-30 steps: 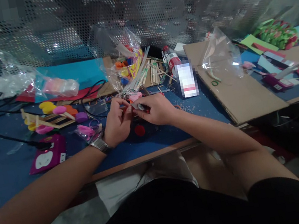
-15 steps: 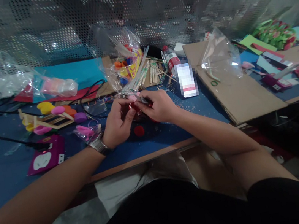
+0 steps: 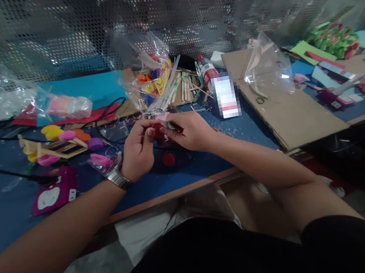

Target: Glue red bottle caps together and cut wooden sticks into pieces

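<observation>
Pinched between the thumb and fingers of my left hand [image 3: 138,150] is a small red round piece [image 3: 157,130]. My right hand [image 3: 191,130] is closed on a slim grey-and-dark tool [image 3: 174,127], its tip against or close beside the red piece; its exact kind is hidden by the fingers. Just below the hands, a flat red disc [image 3: 168,159] lies on the blue tabletop. A pink item [image 3: 162,117] shows partly behind my fingertips. Near my left wrist lies a small clear bag with pink pieces [image 3: 102,161].
To the left are a purple power box [image 3: 53,192] with a black cable and a stick frame with coloured pieces [image 3: 57,144]. Behind stand a bag of bright pieces [image 3: 154,78], wooden sticks [image 3: 187,84], a bottle [image 3: 207,72] and a phone [image 3: 226,95]. Cardboard [image 3: 293,121] lies right.
The red piece has turned so that a broader red face shows, and both hands have shifted slightly left. The whole view has moved a little; the disc stays on the table.
</observation>
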### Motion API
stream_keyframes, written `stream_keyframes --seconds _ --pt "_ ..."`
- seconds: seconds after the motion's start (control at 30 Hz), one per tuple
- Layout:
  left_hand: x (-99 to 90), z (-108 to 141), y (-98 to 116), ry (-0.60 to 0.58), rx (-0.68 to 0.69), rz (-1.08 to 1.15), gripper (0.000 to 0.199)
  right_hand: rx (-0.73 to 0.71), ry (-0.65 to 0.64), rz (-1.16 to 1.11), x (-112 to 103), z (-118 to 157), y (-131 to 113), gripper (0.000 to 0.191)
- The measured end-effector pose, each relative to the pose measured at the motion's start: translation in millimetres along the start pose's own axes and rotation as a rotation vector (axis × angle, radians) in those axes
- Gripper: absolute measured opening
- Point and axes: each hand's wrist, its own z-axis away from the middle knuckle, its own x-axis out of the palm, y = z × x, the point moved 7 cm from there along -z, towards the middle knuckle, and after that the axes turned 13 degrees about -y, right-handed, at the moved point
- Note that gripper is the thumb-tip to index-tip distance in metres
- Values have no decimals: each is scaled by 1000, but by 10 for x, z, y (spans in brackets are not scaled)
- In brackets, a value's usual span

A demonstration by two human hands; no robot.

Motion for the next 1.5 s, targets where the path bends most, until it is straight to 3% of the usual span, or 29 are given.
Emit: stream_keyframes --seconds 0.3,0.43,0.67,0.77,0.9,1.0,1.07,1.17,1.23,1.5 --pt "26 -10 85 27 -14 15 37 87 -60 -16 -10 -12 2 34" --pt "20 -3 90 39 -11 -13 42 74 -25 -41 -23 -5 18 32" --pt "74 -17 155 -98 40 -146 44 70 69 -21 -53 16 76 25" --pt "73 -27 163 -77 67 -131 40 78 70 1 -53 11 98 23" --pt "-4 -78 49 -13 -14 -63 41 66 53 4 -87 3 137 31" --pt "-185 -143 -31 74 -62 -113 34 -20 -11 59 -77 24 43 31" --pt "-298 -190 -58 90 -88 -241 22 -137 -204 137 65 53 -119 36" --pt "-285 -255 -121 -85 -147 -511 17 -229 -492 324 316 135 -307 43" --pt "-232 -261 -166 -185 -158 -620 22 -237 -570 394 395 157 -344 39" --pt "-99 -225 -301 -407 -287 -840 28 -223 -462 201 308 101 -185 40"
